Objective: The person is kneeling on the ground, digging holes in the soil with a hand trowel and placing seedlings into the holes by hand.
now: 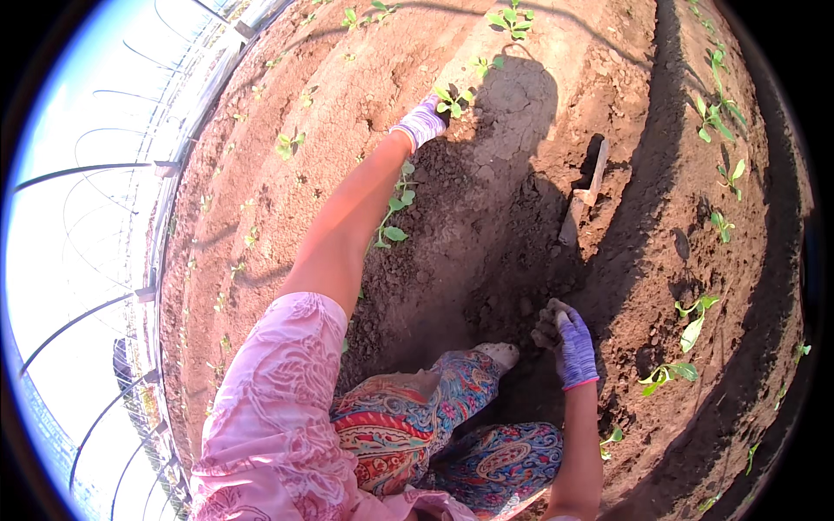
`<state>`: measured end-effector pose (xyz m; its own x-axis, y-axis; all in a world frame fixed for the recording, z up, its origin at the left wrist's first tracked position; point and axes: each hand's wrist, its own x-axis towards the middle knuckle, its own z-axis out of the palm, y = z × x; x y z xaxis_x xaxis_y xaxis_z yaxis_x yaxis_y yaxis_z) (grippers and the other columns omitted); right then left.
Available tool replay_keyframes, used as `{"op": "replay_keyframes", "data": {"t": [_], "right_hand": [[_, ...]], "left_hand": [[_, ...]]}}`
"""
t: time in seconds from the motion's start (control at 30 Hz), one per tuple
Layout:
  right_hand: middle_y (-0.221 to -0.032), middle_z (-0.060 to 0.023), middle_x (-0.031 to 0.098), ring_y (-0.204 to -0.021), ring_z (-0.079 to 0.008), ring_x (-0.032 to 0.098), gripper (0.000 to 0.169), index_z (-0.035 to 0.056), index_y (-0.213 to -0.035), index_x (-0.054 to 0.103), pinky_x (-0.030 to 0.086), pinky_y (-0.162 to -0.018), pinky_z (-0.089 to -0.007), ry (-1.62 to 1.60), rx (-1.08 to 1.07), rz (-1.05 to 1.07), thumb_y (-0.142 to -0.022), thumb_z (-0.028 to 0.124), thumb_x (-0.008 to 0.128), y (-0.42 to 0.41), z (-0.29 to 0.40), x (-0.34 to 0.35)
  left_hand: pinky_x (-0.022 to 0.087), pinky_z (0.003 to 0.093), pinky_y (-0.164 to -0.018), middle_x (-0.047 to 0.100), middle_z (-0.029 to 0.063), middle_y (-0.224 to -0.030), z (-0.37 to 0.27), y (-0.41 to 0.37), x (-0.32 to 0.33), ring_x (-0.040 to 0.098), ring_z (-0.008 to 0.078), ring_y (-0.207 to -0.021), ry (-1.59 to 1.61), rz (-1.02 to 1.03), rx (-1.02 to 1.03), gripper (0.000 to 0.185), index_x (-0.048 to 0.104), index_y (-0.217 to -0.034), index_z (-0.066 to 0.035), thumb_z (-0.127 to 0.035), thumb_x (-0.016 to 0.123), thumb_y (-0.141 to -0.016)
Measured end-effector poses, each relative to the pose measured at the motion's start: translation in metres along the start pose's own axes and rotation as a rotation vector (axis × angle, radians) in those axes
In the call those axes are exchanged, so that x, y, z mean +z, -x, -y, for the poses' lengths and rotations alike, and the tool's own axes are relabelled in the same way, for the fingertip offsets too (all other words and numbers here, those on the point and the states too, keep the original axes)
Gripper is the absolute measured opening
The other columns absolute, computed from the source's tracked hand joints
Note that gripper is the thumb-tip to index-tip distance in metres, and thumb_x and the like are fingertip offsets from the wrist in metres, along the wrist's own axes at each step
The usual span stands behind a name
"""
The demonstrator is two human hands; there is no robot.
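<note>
My left hand (420,125), in a striped purple-and-white glove, reaches far forward to the soil at the base of a small leafy seedling (455,103). Its fingertips are partly hidden, so whether they pinch anything cannot be seen. Low beside my knee, my right hand (571,342) wears a purple glove with soil-caked fingers. Those fingers are curled over dark loose soil (515,293), and their grip is unclear. Ahead of the right hand, a short hand tool with a wooden handle (600,166) lies on the ground. Leafy plants (396,205) show along my left forearm.
Rows of seedlings (287,144) run along the left bed. More plants (694,319) grow on the right bed, beyond a shaded furrow (642,195). A hooped greenhouse frame (85,169) edges the far left. My patterned trouser legs (391,423) and one shoe (500,355) are below.
</note>
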<state>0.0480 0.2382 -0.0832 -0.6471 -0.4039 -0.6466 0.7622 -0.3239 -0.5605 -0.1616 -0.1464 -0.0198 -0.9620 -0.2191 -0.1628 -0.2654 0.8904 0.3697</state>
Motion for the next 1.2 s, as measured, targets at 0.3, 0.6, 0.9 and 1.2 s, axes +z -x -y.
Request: {"op": "replay_keyframes", "data": {"t": [0.3,0.6,0.9,1.2], "right_hand": [[-0.095,-0.0081,0.057,-0.078,-0.0160,0.057,0.028,0.0053,-0.112,0.047,0.051,-0.066,-0.0308,0.021,0.015,-0.038,-0.087,0.018,0.046,0.001,0.003,-0.006],[-0.099,-0.0098,0.056,-0.082,-0.0164,0.056,0.032,0.0044,-0.116,0.045,0.050,-0.068,-0.0302,0.049,0.047,0.001,-0.087,0.020,0.045,-0.006,-0.003,-0.002],[-0.092,-0.0064,0.055,-0.075,-0.0160,0.056,0.034,0.0062,-0.115,0.044,0.050,-0.067,-0.0329,0.048,0.043,0.030,-0.086,0.022,0.049,-0.009,-0.012,0.001],[-0.135,-0.0134,0.025,-0.122,-0.0281,0.029,0.065,0.0082,-0.132,0.023,0.029,-0.097,-0.0431,-0.427,-0.038,-0.030,-0.085,0.053,0.033,-0.021,0.064,0.069]], "left_hand": [[0.039,0.0295,-0.084,0.054,0.0122,-0.107,-0.007,0.016,0.001,0.052,0.0211,-0.096,0.242,0.039,-0.076,0.068,0.039,-0.122,-0.002,-0.017,0.070,-0.063],[0.043,0.0325,-0.073,0.062,0.0090,-0.087,0.011,-0.014,0.024,0.057,0.0234,-0.080,0.096,-0.060,0.020,0.040,0.057,-0.100,-0.006,-0.028,0.069,-0.068],[0.042,0.0318,-0.078,0.060,0.0133,-0.098,0.014,-0.004,0.026,0.056,0.0261,-0.089,0.175,-0.212,0.003,0.046,0.052,-0.109,-0.004,-0.031,0.064,-0.073],[0.027,0.0344,-0.097,0.038,0.0159,-0.126,-0.143,0.192,0.063,0.035,0.0254,-0.119,0.966,-0.120,0.678,0.043,0.037,-0.124,0.000,-0.021,0.045,-0.087]]}}
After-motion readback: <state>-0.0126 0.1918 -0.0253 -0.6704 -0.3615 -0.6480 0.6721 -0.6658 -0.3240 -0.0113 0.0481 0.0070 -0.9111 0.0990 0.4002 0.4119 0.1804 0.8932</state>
